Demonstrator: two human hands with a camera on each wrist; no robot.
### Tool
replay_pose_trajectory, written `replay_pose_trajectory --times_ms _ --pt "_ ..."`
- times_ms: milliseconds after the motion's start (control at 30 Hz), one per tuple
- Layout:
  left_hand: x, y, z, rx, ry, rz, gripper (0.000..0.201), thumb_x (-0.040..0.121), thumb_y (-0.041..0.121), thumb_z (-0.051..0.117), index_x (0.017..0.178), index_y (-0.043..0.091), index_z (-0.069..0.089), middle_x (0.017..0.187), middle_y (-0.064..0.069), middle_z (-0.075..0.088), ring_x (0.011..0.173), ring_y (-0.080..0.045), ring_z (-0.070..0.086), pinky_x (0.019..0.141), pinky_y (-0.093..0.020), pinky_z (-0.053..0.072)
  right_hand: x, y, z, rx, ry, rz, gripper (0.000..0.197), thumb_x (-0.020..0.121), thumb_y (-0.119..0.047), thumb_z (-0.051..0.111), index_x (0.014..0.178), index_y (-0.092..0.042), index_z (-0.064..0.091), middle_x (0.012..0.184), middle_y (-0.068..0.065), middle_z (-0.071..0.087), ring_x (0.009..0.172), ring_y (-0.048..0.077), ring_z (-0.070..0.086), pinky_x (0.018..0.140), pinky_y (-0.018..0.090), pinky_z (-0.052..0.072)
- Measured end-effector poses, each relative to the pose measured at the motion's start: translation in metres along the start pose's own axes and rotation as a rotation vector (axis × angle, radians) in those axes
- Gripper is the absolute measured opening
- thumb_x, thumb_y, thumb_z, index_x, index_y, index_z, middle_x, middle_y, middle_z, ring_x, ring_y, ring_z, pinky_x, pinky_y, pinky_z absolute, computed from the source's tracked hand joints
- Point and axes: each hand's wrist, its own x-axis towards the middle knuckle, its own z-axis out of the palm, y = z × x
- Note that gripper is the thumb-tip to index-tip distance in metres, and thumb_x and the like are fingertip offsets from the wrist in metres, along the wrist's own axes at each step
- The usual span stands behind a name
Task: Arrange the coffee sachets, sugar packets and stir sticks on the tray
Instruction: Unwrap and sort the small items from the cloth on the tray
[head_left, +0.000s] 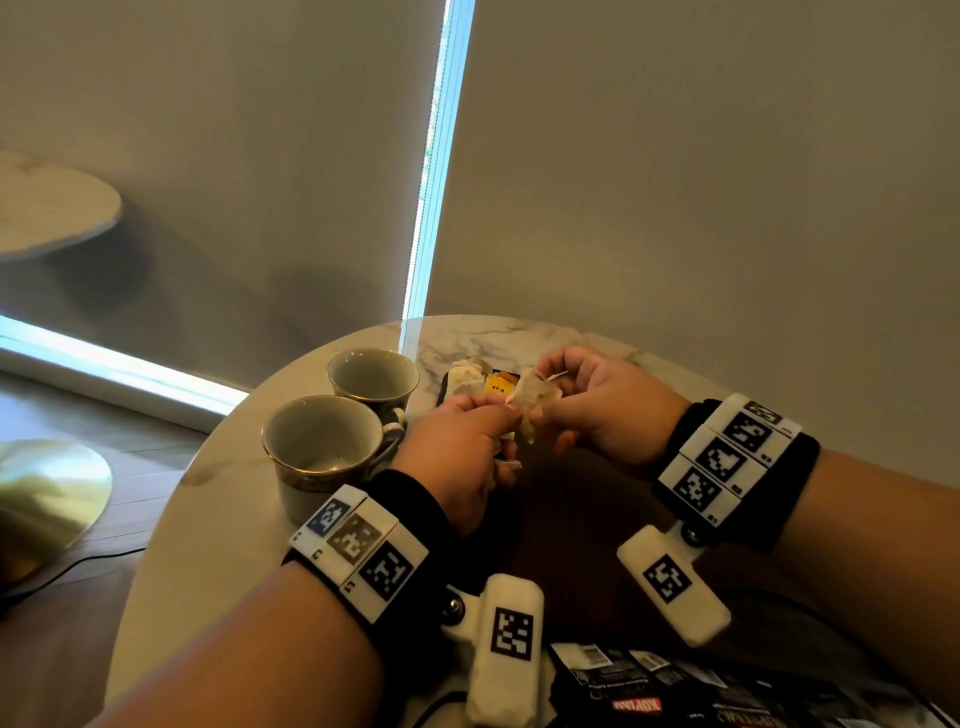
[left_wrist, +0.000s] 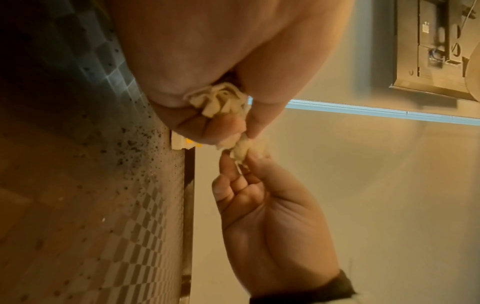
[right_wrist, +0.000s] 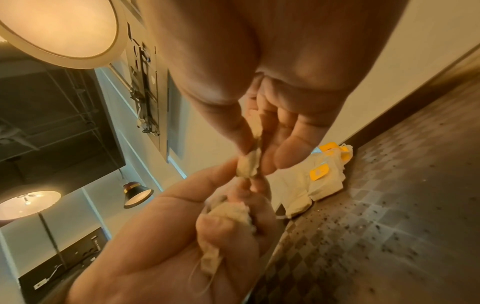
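On the round marble-topped bench (head_left: 218, 509), both hands meet above a dark chequered tray (right_wrist: 389, 205). The left hand (head_left: 457, 462) clutches a bunch of cream paper sachets (left_wrist: 221, 100), while the right hand (head_left: 602, 410) pinches one sachet (right_wrist: 248, 166) between thumb and forefinger. Just beyond both grips, more cream sachets with yellow tags (right_wrist: 317, 179) lie on the tray.

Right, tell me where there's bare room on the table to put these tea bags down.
Bare marble lies left of and in front of the two cups, out to the table's near-left rim. More shows behind the tray, toward the blind. Crowded: the tray's far end holds tea bags, and dark sachets fill the near edge. Both hands hide the tray's middle.
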Motion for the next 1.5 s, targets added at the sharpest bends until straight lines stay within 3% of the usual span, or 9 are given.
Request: replay_pose_trajectory --times_ms 100,267,500,700,967,1033,1200,1300,1500 --pt "-0.002 -0.001 -0.002 0.033 -0.008 -0.132 0.011 0.097 0.002 0.051 0.107 0.006 0.055 0.078 -0.009 0.052 0.057 -0.016 0.052 0.044 -0.024 0.046 0.011 0.0 -0.004 -0.099 0.056 0.046 0.033 0.086 0.011 0.066 0.105 -0.014 0.055 0.09 0.015 0.071 0.068 0.023 0.069 0.049 0.029 0.053" --pt "-0.005 0.001 -0.006 0.006 0.025 -0.33 0.015 0.1 -0.006 0.04 0.095 0.007 0.047 0.1 -0.016 0.051 0.086 -0.027 0.056 0.083 -0.043 0.056 0.035 -0.005 -0.004 -0.35 0.049 0.104 0.034 0.084 0.001 0.074 0.104 -0.02 0.057 0.09 0.013 0.073 0.069 0.021 0.071 0.055 0.031 0.052" --pt "-0.002 -0.004 -0.007 0.009 -0.007 -0.289 0.027 0.103 -0.004 0.031 0.092 0.015 0.045 0.101 -0.01 0.053 0.085 -0.025 0.06 0.1 -0.052 0.048 0.06 -0.013 0.032 -0.627 -0.131 0.081 0.04 0.078 0.001 0.076 0.1 -0.028 0.059 0.09 0.001 0.067 0.06 0.012 0.065 0.053 0.027 0.051" --pt "-0.008 0.0 -0.006 -0.039 -0.014 -0.327 0.024 0.104 -0.003 0.034 0.089 0.014 0.044 0.097 -0.01 0.052 0.081 -0.024 0.058 0.075 -0.041 0.051 0.067 -0.014 0.042 -0.744 -0.103 -0.001 0.031 0.08 -0.008 0.078 0.104 -0.026 0.067 0.084 -0.008 0.07 0.067 0.003 0.063 0.053 0.012 0.043" --pt "-0.009 0.002 -0.005 -0.017 0.01 -0.365 0.028 0.105 -0.002 0.034 0.081 0.012 0.039 0.094 -0.012 0.051 0.09 -0.027 0.059 0.102 -0.043 0.045 0.063 -0.01 0.02 -0.634 0.129 -0.121 0.022 0.083 -0.019 0.08 0.091 -0.029 0.062 0.087 -0.006 0.066 0.078 0.011 0.062 0.07 0.028 0.05" --pt "-0.009 0.004 -0.005 -0.015 0.013 -0.368 0.027 0.103 -0.004 0.035 0.083 0.013 0.04 0.101 -0.013 0.052 0.104 -0.03 0.061 0.098 -0.044 0.05 0.053 -0.012 0.011 -0.567 0.039 -0.136 0.016 0.088 -0.011 0.07 0.09 -0.026 0.067 0.087 -0.003 0.068 0.077 0.01 0.063 0.07 0.03 0.049" --pt "-0.007 0.002 -0.005 0.021 -0.005 -0.301 0.024 0.1 -0.007 0.036 0.099 0.015 0.048 0.104 -0.011 0.053 0.087 -0.025 0.062 0.071 -0.039 0.054 0.036 -0.012 0.021 -0.257 -0.38 0.114 0.036 0.085 -0.004 0.045 0.112 -0.01 0.068 0.116 0.008 0.072 0.102 0.016 0.069 0.077 0.03 0.051" --pt "-0.006 0.003 -0.005 0.033 -0.021 -0.297 0.024 0.101 -0.007 0.034 0.098 0.013 0.047 0.101 -0.01 0.054 0.084 -0.024 0.061 0.069 -0.038 0.052 0.042 -0.013 0.034 -0.182 -0.386 0.169 0.045 0.073 -0.021 0.048 0.112 -0.008 0.065 0.106 0.006 0.069 0.089 0.014 0.067 0.074 0.03 0.049" --pt "-0.004 0.005 -0.006 0.025 -0.017 -0.327 0.028 0.103 -0.005 0.035 0.087 0.016 0.044 0.102 -0.013 0.052 0.085 -0.025 0.059 0.071 -0.037 0.052 0.052 -0.012 0.036 -0.128 -0.274 0.213 0.03 0.098 -0.008 0.033 0.112 -0.006 0.059 0.109 0.013 0.068 0.105 0.028 0.062 0.073 0.032 0.047"
